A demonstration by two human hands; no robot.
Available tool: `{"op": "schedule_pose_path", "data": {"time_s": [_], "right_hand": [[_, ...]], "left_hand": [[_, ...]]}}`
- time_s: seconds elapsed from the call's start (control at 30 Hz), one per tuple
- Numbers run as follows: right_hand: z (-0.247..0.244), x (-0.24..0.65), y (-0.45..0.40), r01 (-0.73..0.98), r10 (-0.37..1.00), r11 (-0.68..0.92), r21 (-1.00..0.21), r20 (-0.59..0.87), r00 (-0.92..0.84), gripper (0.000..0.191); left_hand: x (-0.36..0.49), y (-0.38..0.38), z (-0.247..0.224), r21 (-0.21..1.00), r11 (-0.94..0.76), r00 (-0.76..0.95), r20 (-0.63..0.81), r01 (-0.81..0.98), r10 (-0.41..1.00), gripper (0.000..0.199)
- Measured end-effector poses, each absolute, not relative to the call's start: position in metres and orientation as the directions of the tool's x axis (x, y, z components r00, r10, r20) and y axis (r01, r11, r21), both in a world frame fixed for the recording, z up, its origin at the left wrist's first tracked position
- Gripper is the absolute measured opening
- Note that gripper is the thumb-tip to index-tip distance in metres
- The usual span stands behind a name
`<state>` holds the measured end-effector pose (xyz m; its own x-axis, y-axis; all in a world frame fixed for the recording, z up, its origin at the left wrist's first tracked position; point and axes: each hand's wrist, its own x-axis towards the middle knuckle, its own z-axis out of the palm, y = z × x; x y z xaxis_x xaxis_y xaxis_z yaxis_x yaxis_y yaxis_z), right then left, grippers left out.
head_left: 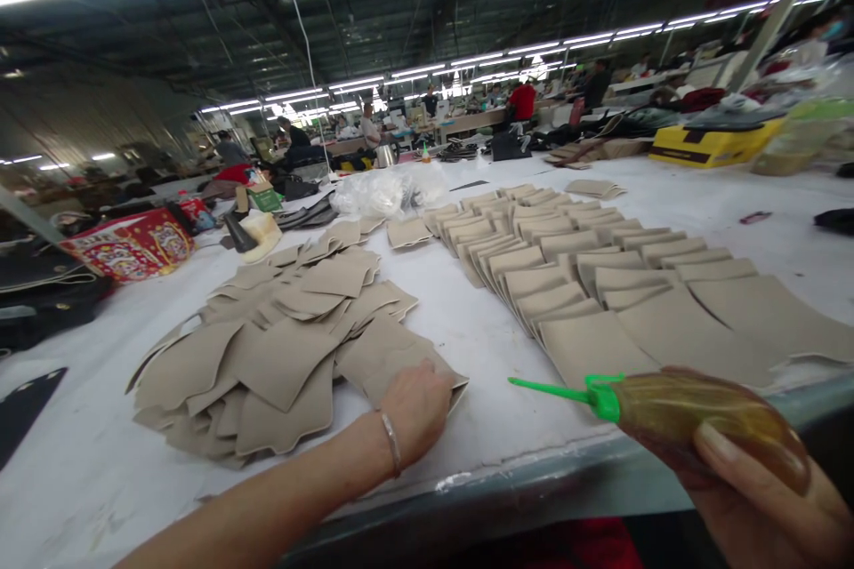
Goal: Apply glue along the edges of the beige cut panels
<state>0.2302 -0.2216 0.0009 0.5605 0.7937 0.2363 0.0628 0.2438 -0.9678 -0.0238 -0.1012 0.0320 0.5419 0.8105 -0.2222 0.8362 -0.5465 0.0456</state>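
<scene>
My right hand is wrapped around a squeeze bottle of amber-brown liquid. Its long green nozzle points left over the table. My left hand, with a bracelet at the wrist, is closed at the right corner of a beige leather-like piece; its fingertips are partly hidden. That piece lies at the edge of a loose heap of similar beige pieces. On the right, more beige pieces lie overlapping in long rows, close beyond the bottle.
The white-covered table ends at a front edge near me. Clear plastic bags lie behind the pieces. A red patterned box stands at left, a yellow box at back right. Several people work in the background.
</scene>
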Motion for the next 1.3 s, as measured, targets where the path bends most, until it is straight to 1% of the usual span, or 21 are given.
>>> {"op": "schedule_pose_path", "data": {"time_s": [0.07, 0.1, 0.17, 0.23, 0.3, 0.5, 0.7, 0.8, 0.87, 1.0, 1.13, 1.3], "right_hand": [[0.001, 0.231, -0.217, -0.062, 0.805, 0.212, -0.975, 0.138, 0.577, 0.055], [0.002, 0.231, -0.214, -0.057, 0.805, 0.187, -0.981, 0.119, 0.581, 0.064], [0.006, 0.232, -0.207, 0.114, 0.803, 0.136, -0.984, 0.177, 0.569, 0.071], [0.011, 0.231, -0.2, 0.323, 0.817, 0.115, -0.94, 0.274, 0.507, 0.066], [0.014, 0.227, -0.193, 0.465, 0.831, 0.134, -0.875, 0.355, 0.428, 0.062], [0.011, 0.203, -0.177, 0.617, 0.861, 0.167, -0.769, 0.418, 0.289, 0.052], [0.003, 0.201, -0.159, 0.771, 0.797, 0.305, -0.559, 0.592, 0.115, 0.051], [0.004, 0.198, -0.159, 0.804, 0.786, 0.331, -0.493, 0.616, 0.054, 0.048], [0.006, 0.195, -0.162, 0.801, 0.81, 0.317, -0.508, 0.584, 0.05, 0.047], [0.013, 0.192, -0.167, 0.777, 0.868, 0.201, -0.597, 0.476, 0.141, 0.05], [0.015, 0.189, -0.169, 0.771, 0.867, 0.155, -0.618, 0.459, 0.194, 0.051], [0.011, 0.191, -0.171, 0.664, 0.907, 0.116, -0.739, 0.351, 0.232, 0.049]], "left_hand": [[-0.019, -0.093, 0.025, 0.038, -0.53, 0.528, -0.177, 0.847, 0.831, 0.034], [-0.015, -0.089, 0.021, 0.05, -0.529, 0.53, -0.159, 0.847, 0.833, 0.033], [-0.009, -0.082, 0.015, 0.1, -0.536, 0.545, -0.129, 0.838, 0.828, 0.03], [-0.005, -0.076, 0.01, 0.156, -0.561, 0.579, -0.11, 0.813, 0.808, 0.027], [-0.006, -0.073, 0.009, 0.192, -0.592, 0.616, -0.1, 0.782, 0.781, 0.025], [-0.015, -0.065, 0.011, 0.238, -0.651, 0.685, -0.106, 0.721, 0.721, 0.027], [-0.016, -0.06, 0.007, 0.26, -0.664, 0.701, -0.082, 0.701, 0.708, 0.027], [-0.017, -0.06, 0.005, 0.273, -0.669, 0.708, -0.074, 0.691, 0.702, 0.027], [-0.018, -0.061, 0.005, 0.282, -0.672, 0.712, -0.066, 0.685, 0.699, 0.028], [-0.019, -0.062, 0.007, 0.295, -0.669, 0.715, -0.072, 0.682, 0.696, 0.029], [-0.021, -0.062, 0.006, 0.305, -0.675, 0.721, -0.059, 0.672, 0.691, 0.032], [-0.021, -0.061, 0.003, 0.31, -0.68, 0.727, -0.055, 0.664, 0.684, 0.035]]}}
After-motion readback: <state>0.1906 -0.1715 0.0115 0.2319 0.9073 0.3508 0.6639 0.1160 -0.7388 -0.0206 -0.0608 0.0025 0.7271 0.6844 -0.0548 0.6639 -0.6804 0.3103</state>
